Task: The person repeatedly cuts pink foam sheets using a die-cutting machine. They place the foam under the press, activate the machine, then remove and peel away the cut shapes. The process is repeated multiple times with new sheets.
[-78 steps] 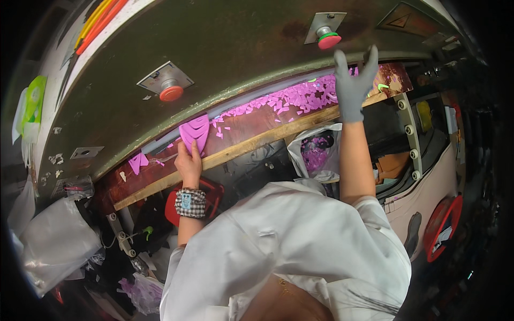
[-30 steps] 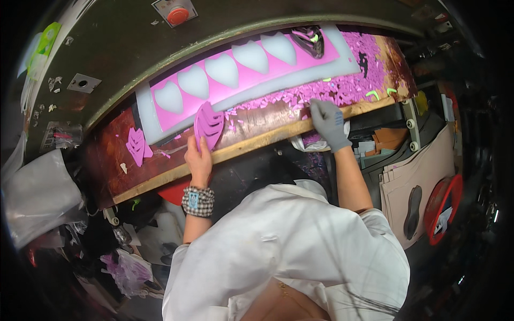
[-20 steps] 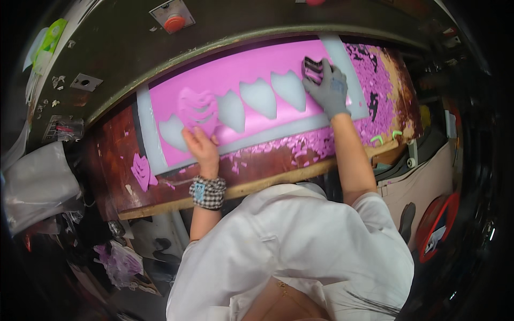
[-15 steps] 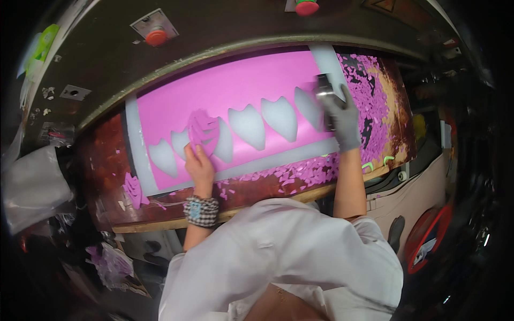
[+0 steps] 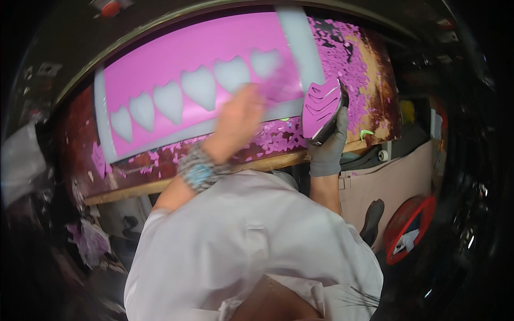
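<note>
Dark red worktop (image 5: 77, 128), strewn with pink scraps (image 5: 342, 64), lay under a pale board (image 5: 306, 59) and the punched pink sheet (image 5: 214, 45). Above the worktop's near edge, the gloved right hand (image 5: 327, 152) had its fingers curled around the lower end and right side of a black-rimmed cutting die (image 5: 344, 99), a slitted pink piece (image 5: 323, 104) filling it, long axis pointing away from the body and leaning slightly right. Left of that die and apart from it, the bare left hand (image 5: 241, 117) was over the sheet, its motion-blurred fingers closed on a smeared pink cut-out (image 5: 279, 85), nearer the die than its wrist was.
</note>
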`<state>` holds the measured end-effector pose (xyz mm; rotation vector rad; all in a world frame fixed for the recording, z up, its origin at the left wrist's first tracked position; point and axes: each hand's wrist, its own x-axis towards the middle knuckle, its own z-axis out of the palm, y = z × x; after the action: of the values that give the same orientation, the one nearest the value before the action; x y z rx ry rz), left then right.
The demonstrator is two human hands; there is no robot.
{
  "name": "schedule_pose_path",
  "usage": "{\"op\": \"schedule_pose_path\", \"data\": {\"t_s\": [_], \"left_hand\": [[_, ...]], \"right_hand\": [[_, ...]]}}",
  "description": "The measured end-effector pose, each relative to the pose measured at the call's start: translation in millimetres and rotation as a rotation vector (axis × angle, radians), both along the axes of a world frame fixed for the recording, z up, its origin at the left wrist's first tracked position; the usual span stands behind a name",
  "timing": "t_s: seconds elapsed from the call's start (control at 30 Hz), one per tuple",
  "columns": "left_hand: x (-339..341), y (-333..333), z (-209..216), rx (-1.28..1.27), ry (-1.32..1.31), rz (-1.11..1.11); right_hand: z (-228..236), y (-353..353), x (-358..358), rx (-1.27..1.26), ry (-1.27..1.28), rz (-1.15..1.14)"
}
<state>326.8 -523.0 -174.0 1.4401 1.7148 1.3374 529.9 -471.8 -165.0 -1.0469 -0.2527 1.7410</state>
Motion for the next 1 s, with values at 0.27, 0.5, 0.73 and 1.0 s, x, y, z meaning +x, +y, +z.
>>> {"op": "schedule_pose_path", "data": {"t_s": [0.27, 0.5, 0.73, 1.0], "left_hand": [[33, -17, 34, -0.051, 0.216, -0.273], [18, -53, 32, -0.139, 0.094, -0.094], [-94, -127, 22, -0.423, -0.367, 0.330], [-169, -248, 6, -0.061, -0.418, 0.677]], "right_hand": [[0, -11, -24, 0.063, -0.258, 0.269], [3, -35, -45, 0.473, -0.721, 0.522], [-5, -20, -50, -0.087, 0.145, 0.361], [-27, 33, 49, 0.665, -1.832, 0.275]]}}
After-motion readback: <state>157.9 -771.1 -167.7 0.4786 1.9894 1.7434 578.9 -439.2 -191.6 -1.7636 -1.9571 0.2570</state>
